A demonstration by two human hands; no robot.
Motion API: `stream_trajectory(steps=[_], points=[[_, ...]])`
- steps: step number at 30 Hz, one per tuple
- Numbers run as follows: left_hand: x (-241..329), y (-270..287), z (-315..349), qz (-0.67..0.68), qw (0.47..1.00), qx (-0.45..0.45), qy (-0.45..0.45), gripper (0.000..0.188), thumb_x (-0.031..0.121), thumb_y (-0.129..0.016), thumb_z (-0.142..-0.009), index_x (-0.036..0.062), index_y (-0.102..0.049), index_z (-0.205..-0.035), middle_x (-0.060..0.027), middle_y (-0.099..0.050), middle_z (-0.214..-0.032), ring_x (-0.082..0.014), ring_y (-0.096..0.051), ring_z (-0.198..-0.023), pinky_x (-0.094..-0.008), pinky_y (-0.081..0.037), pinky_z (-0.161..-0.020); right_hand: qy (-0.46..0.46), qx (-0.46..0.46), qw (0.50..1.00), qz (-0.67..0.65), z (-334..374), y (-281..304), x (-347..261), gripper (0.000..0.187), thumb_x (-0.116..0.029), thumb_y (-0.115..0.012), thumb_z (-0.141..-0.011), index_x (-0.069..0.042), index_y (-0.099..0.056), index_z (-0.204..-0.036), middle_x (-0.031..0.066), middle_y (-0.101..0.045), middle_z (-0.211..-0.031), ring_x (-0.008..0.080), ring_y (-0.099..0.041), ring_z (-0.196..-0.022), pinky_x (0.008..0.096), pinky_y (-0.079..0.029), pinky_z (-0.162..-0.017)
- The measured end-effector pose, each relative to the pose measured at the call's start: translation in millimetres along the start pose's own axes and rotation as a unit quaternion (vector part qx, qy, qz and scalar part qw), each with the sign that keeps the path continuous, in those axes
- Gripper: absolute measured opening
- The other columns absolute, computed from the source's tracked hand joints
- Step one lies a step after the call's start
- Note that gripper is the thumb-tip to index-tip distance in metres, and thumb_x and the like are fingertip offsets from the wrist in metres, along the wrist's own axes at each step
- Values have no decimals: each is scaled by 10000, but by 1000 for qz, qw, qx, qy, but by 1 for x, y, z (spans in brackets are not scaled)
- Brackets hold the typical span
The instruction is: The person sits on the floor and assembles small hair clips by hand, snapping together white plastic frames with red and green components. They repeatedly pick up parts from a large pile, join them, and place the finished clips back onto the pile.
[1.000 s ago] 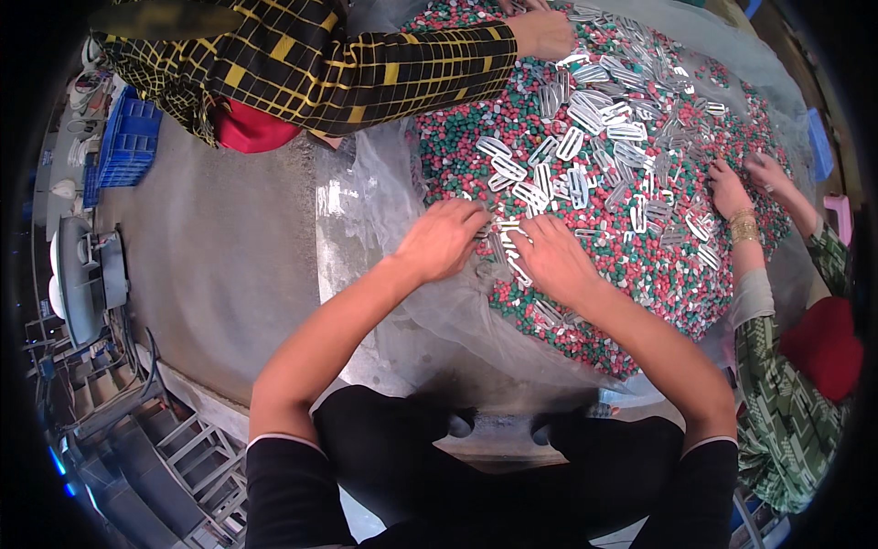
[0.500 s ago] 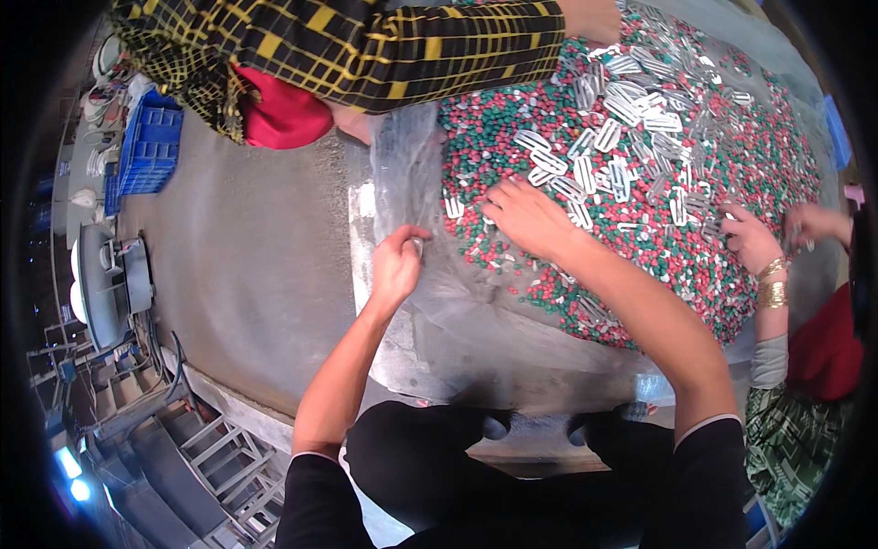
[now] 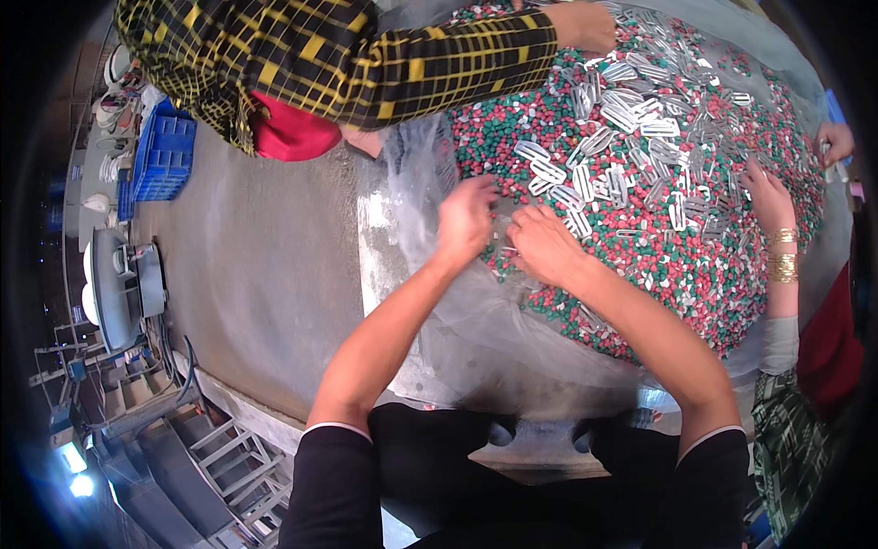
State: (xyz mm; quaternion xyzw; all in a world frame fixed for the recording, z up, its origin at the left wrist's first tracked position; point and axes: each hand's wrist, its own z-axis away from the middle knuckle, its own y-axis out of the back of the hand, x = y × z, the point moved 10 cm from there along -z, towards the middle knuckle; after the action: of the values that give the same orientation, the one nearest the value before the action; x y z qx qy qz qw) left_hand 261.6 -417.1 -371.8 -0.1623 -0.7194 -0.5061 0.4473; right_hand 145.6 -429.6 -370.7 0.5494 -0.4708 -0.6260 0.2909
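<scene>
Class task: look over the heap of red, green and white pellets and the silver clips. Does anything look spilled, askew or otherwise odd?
Nothing stands out. The heap of red, green and white pellets stays on the clear plastic sheet, with flat silver metal clips strewn over it. The left hand and right hand rest at its near edge.

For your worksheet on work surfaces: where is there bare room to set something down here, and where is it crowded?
Bare: the grey floor between the blue crate and the clear plastic sheet, and the sheet's near edge below the pile. Crowded: the red-and-green pellet pile with silver clips, where the left hand and right hand work.

Fingers [image 3: 494,197] buried among pellets [image 3: 585,119]
</scene>
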Motion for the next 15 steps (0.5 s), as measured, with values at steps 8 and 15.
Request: stream_trajectory(steps=[8, 15], points=[[-37, 59, 26, -256, 958, -24, 123, 295, 116, -690, -819, 12, -628, -1088, -206, -707, -995, -400, -688, -898, -466, -531, -813, -75, 52, 972, -216, -7, 24, 46, 210, -87, -676, -760, -55, -559, -931, 141, -614, -842, 327, -627, -854, 440, -488, -777], [-42, 50, 9, -261, 945, -70, 185, 542, 170, -844, -696, 17, -605, -1157, -159, -726, -937, -315, -706, -865, -405, -547, -793, -171, 62, 937, -297, 0, 82, 80, 173, -84, -629, -793, -21, -517, -908, 161, -636, -824, 303, -626, -720, 403, -484, -661]])
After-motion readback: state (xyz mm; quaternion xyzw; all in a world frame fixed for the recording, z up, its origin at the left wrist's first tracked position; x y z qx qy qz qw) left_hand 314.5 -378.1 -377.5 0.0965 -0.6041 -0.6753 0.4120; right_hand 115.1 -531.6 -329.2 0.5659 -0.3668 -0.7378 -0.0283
